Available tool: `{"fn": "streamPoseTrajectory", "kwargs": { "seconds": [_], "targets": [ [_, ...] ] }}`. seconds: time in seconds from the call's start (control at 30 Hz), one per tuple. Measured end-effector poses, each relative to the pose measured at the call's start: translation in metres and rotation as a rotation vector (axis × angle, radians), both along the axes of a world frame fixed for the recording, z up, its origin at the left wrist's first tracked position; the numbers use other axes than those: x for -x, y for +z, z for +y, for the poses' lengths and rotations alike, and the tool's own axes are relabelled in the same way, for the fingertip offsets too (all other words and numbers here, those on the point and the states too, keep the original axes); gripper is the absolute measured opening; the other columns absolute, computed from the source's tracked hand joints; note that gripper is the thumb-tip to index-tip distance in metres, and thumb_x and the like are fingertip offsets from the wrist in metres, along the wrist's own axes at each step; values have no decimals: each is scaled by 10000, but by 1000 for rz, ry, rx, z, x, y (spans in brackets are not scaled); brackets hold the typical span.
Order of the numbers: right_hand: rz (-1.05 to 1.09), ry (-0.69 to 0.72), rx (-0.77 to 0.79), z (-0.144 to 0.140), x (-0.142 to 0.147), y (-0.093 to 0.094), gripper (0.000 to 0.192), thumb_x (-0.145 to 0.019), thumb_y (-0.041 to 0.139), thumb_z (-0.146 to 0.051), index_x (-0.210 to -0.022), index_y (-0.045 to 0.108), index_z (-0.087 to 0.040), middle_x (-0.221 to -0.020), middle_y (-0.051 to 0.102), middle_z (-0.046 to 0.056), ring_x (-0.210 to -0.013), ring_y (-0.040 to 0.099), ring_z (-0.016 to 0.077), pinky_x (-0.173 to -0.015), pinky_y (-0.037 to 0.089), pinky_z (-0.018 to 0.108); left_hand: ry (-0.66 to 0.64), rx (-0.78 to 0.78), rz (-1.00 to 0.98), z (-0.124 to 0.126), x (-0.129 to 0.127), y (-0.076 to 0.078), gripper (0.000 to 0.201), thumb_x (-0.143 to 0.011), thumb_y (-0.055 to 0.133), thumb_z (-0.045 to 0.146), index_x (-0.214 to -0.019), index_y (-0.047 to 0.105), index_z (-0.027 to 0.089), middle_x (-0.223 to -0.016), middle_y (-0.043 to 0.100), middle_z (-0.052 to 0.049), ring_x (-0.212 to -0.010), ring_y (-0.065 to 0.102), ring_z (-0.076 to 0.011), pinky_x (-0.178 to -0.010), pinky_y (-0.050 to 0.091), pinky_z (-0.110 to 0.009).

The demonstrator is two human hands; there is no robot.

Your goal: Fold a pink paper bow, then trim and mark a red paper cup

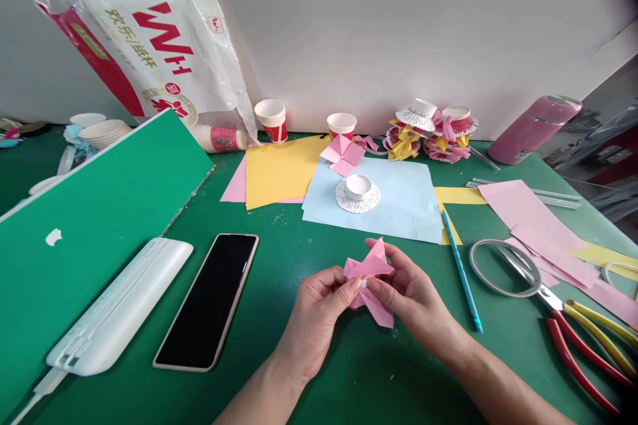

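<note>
A small folded pink paper piece (369, 281) is pinched between both my hands just above the green table (279, 246). My left hand (319, 315) grips its left side with thumb and fingertips. My right hand (411, 292) holds its right side, fingers curled over the folds. One pink flap points up, another hangs down toward me.
A black phone (209, 299) and a white case (119, 305) lie at left beside a green board (100, 212). Coloured sheets (383, 202), a cut paper cup (359, 189) and a blue pencil (461, 272) lie beyond; scissors (563, 312) lie at right. Cups (272, 119), paper ornaments (428, 129) and a pink bottle (533, 129) line the wall.
</note>
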State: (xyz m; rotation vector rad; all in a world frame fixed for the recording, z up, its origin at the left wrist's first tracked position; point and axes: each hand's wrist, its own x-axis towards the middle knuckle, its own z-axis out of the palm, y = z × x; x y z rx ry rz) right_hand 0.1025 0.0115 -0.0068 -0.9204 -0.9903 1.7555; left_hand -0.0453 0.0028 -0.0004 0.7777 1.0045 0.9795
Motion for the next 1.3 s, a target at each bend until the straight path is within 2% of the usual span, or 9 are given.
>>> {"fn": "streamPoseTrajectory", "kwargs": {
  "seconds": [0.4,0.67,0.87,1.0,1.17,1.3],
  "targets": [
    [19,14,37,2,0,-6,460,-798,662,-268,-1196,437,-222,-833,618,-12,-729,586,102,-686,471,237,-37,9,-48,1,0,-2,187,-790,612,269,-654,602,140,-672,518,-6,-675,418,-117,-669,358,-285],
    [100,48,158,2,-1,-8,479,-765,702,-253,-1191,484,-217,-882,639,8,-756,595,110,-714,463,249,-14,52,-121,2,-1,1,181,-765,638,256,-624,638,142,-634,507,0,-660,421,-117,-672,367,-279],
    [175,75,227,1,-2,-9,457,-743,725,-236,-1159,537,-215,-931,651,21,-782,597,110,-738,457,249,-41,88,-205,2,0,2,137,-769,636,226,-656,655,152,-638,484,9,-664,411,-111,-745,388,-303],
    [177,58,239,1,-3,-8,449,-732,736,-243,-1141,554,-214,-914,649,13,-778,593,106,-736,456,238,-52,84,-200,2,0,2,121,-765,641,221,-668,664,153,-646,501,8,-673,422,-109,-742,391,-294],
    [141,29,230,1,-3,-5,457,-705,754,-255,-1118,562,-212,-872,644,4,-733,595,108,-701,465,237,-7,88,-125,1,-1,-1,118,-723,685,242,-674,684,135,-615,541,2,-623,447,-100,-629,381,-252],
    [112,21,232,1,-2,-2,486,-686,764,-290,-1116,550,-221,-804,648,-9,-667,611,117,-665,478,251,19,74,-67,-1,-3,-3,117,-705,704,243,-682,683,130,-616,562,1,-612,469,-95,-610,382,-239]
  ]
}}
